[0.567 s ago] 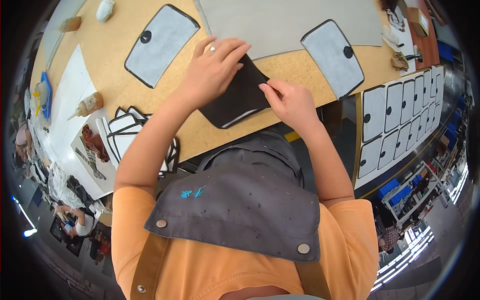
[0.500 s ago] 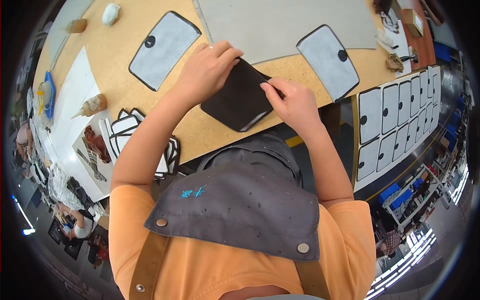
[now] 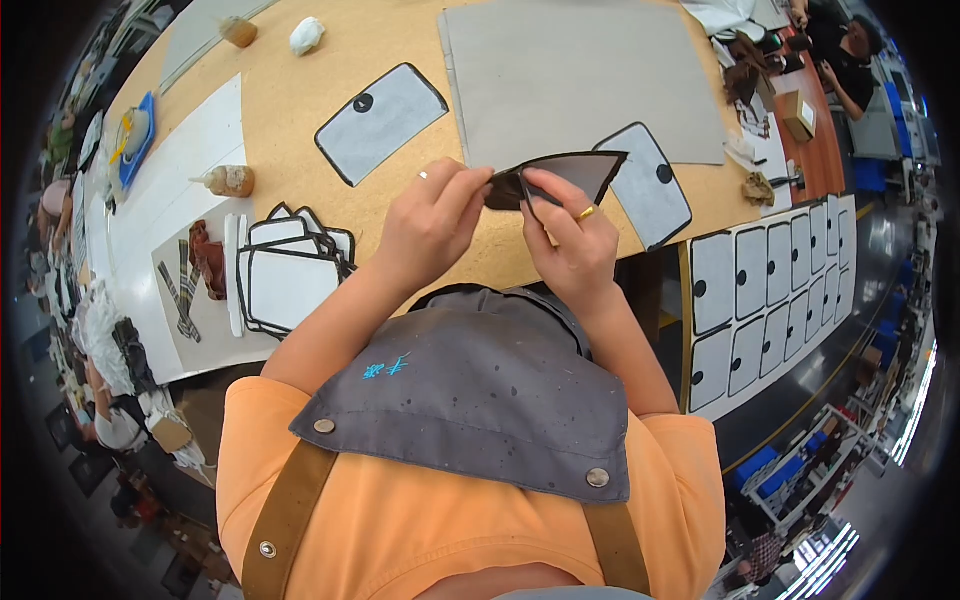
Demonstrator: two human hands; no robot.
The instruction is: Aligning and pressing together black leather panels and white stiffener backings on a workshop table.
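Between my two hands, above the wooden worktable [image 3: 470,255], is a thin flap-shaped panel [image 3: 592,180] with a black edge, dark on one side and greyish on the other. My left hand [image 3: 428,222] pinches its left end with closed fingertips. The fingers of my right hand [image 3: 575,245] are closed on it near the middle, the thumb at its upper edge. Farther off lies a pale grey panel [image 3: 385,135] with black edging and a black round spot. A similar panel [image 3: 640,180] lies to the right, partly behind the held one.
A stack of white black-edged panels [image 3: 290,288] lies left, beside brown scraps [image 3: 207,262] and a squeeze bottle [image 3: 232,181]. A grey sheet [image 3: 580,80] covers the far side. More panels stand in rows on a board [image 3: 765,300] at right. Another person [image 3: 848,70] is at far right.
The held panel has tilted up from showing its broad dark face to nearly edge-on. My left hand came lower, and my right hand moved slightly left. The whole view has shifted.
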